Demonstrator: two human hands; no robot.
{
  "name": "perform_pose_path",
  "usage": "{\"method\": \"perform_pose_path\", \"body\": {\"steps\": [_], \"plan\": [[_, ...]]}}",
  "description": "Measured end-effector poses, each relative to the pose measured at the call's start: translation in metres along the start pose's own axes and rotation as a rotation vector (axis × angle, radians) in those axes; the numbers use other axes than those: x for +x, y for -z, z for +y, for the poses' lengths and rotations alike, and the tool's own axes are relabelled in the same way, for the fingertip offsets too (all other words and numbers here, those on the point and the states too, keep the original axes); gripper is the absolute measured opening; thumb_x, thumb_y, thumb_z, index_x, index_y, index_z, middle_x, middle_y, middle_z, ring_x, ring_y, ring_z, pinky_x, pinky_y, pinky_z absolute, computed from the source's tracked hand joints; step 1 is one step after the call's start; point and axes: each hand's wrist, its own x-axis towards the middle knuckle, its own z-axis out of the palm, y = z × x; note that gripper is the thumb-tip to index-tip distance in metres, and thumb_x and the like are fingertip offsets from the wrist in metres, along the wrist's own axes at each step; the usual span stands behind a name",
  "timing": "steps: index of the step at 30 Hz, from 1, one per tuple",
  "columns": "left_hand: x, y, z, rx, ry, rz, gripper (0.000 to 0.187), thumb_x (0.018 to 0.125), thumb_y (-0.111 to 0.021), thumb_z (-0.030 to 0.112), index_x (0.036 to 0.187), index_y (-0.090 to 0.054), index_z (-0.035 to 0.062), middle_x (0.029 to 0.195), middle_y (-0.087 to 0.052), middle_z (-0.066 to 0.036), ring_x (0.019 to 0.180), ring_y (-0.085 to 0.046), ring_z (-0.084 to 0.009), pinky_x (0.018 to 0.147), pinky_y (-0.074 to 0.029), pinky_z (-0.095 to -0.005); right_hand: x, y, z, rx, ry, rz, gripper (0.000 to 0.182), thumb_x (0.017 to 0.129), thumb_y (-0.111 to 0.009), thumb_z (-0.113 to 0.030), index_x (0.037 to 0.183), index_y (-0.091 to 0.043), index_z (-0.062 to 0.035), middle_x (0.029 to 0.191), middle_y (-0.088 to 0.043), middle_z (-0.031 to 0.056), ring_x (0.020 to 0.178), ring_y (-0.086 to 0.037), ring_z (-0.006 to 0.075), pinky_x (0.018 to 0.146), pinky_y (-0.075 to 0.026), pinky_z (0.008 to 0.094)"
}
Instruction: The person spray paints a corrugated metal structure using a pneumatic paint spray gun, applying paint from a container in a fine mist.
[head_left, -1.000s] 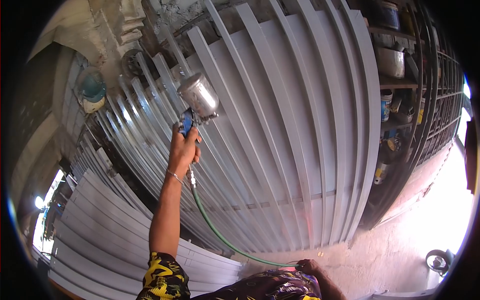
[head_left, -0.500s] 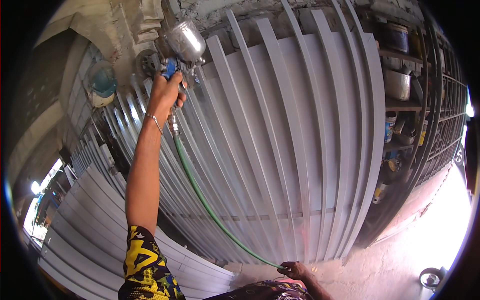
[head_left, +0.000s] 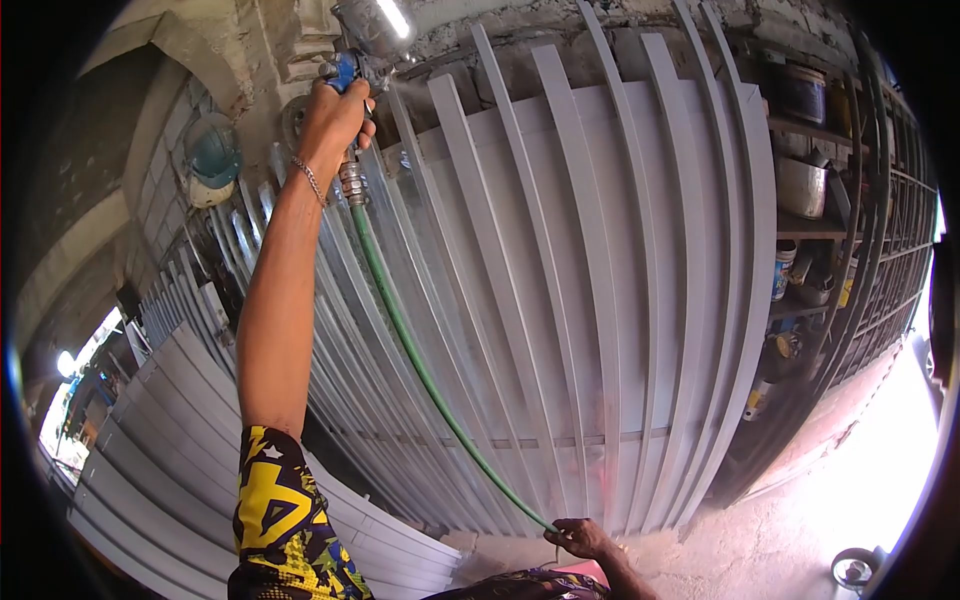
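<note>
My left hand [head_left: 338,120], with a chain bracelet at the wrist, is raised high and closed around a spray gun [head_left: 344,72] with a blue body. The gun's shiny metal cup [head_left: 372,28] sits on top, partly cut off by the view's upper edge. From the fitting under its handle, a green hose [head_left: 418,365] curves down to my right hand [head_left: 588,538], whose fingers are wrapped round it near my body. Beyond the gun leans a large grey panel with long upright metal slats [head_left: 640,260]; its upper left part is nearest the gun.
Bare metal slats and another grey ribbed panel [head_left: 180,430] stand at the left. A teal hard hat [head_left: 213,155] hangs on the wall. Shelves at the right hold cans and a metal pot [head_left: 800,188]. A wheel [head_left: 855,570] lies at the lower right.
My left hand has moved the spray gun upward, so its cup now runs out of view at the top. My right hand still grips the hose, and the view has shifted slightly.
</note>
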Motion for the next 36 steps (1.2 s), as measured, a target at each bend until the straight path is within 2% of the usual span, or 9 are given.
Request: {"method": "perform_pose_path", "body": {"steps": [6, 12, 16, 19, 22, 25, 29, 34, 36], "plan": [[-0.01, -0.002, 0.005, 0.012, 0.014, 0.01, 0.022, 0.097, -0.057, 0.017, 0.096, -0.056, -0.0053, 0.084, -0.062, -0.011, 0.047, -0.056, -0.0132, 0.036, -0.044, -0.0292, -0.005, -0.001, 0.001, 0.028, 0.001, 0.016, 0.042, 0.091, -0.066, -0.052, 0.102, -0.074, -0.012, 0.086, -0.074, 0.0115, 0.079, -0.073, 0.028, 0.073, -0.057, 0.04], [-0.037, 0.007, 0.004, 0.009, 0.071, -0.079, 0.024, 0.098, -0.056, 0.018, 0.095, -0.058, -0.0051, 0.085, -0.062, -0.01, 0.047, -0.055, -0.0125, 0.037, -0.042, -0.0293, -0.011, -0.005, 0.015, 0.015, -0.015, -0.012, 0.043, 0.09, -0.068, -0.051, 0.107, -0.074, -0.0116, 0.091, -0.075, 0.0126, 0.082, -0.073, 0.0291, 0.074, -0.057, 0.0394], [-0.06, 0.008, -0.007, 0.035, 0.161, -0.088, 0.022, 0.1, -0.057, 0.024, 0.102, -0.059, 0.0027, 0.088, -0.062, -0.007, 0.049, -0.052, -0.0095, 0.039, -0.04, -0.0253, -0.018, -0.007, 0.017, -0.009, -0.041, -0.038, 0.045, 0.09, -0.068, -0.052, 0.11, -0.074, -0.0124, 0.096, -0.075, 0.0147, 0.085, -0.073, 0.0297, 0.076, -0.057, 0.0398], [-0.079, 0.01, -0.016, 0.035, 0.165, -0.13, 0.025, 0.1, -0.056, 0.025, 0.106, -0.056, 0.0014, 0.09, -0.061, -0.008, 0.047, -0.052, -0.01, 0.038, -0.04, -0.0257, -0.02, -0.014, 0.031, -0.029, -0.064, -0.078, 0.044, 0.089, -0.068, -0.052, 0.111, -0.074, -0.0138, 0.098, -0.075, 0.0147, 0.086, -0.073, 0.0303, 0.078, -0.057, 0.0401], [-0.099, 0.009, -0.03, 0.024, 0.182, -0.146, 0.025, 0.101, -0.057, 0.025, 0.109, -0.055, 0.0017, 0.09, -0.061, -0.008, 0.047, -0.052, -0.0095, 0.037, -0.041, -0.0253, -0.025, -0.023, 0.048, -0.038, -0.013, -0.067, 0.038, 0.092, -0.068, -0.045, 0.108, -0.074, -0.0117, 0.096, -0.075, 0.0139, 0.085, -0.073, 0.0304, 0.076, -0.057, 0.0406], [-0.123, 0.009, -0.039, 0.012, 0.215, -0.172, 0.023, 0.101, -0.056, 0.024, 0.108, -0.052, 0.0023, 0.088, -0.06, -0.007, 0.047, -0.053, -0.0082, 0.036, -0.042, -0.0242, -0.03, -0.035, 0.065, -0.025, -0.067, -0.079, 0.041, 0.089, -0.068, -0.05, 0.111, -0.075, -0.0162, 0.098, -0.075, 0.0145, 0.086, -0.073, 0.0321, 0.078, -0.057, 0.0409], [-0.154, 0.009, -0.05, 0.031, 0.32, -0.213, 0.025, 0.1, -0.054, 0.018, 0.114, -0.041, 0.0011, 0.086, -0.058, -0.008, 0.045, -0.055, -0.0098, 0.034, -0.043, -0.0243, -0.041, -0.041, 0.087, -0.039, -0.063, -0.13, 0.039, 0.09, -0.068, -0.047, 0.112, -0.074, -0.0159, 0.102, -0.074, 0.0149, 0.09, -0.072, 0.0331, 0.081, -0.057, 0.0415], [-0.198, 0.007, -0.063, 0.028, 0.404, -0.253, 0.029, 0.101, -0.053, 0.017, 0.12, -0.037, 0.0018, 0.087, -0.058, -0.009, 0.045, -0.054, -0.0095, 0.034, -0.042, -0.0247, -0.057, -0.047, 0.104, -0.047, -0.115, -0.152, 0.037, 0.089, -0.068, -0.044, 0.113, -0.074, -0.0157, 0.107, -0.073, 0.0153, 0.094, -0.071, 0.0344, 0.084, -0.056, 0.0428], [-0.215, 0.007, -0.074, 0.002, 0.429, -0.27, 0.03, 0.101, -0.053, 0.017, 0.121, -0.036, 0.0024, 0.088, -0.058, -0.01, 0.045, -0.054, -0.0095, 0.034, -0.042, -0.0249, -0.061, -0.05, 0.113, -0.075, -0.072, -0.134, 0.036, 0.088, -0.069, -0.044, 0.11, -0.074, -0.0153, 0.104, -0.074, 0.0149, 0.093, -0.071, 0.034, 0.083, -0.056, 0.0433]]}}
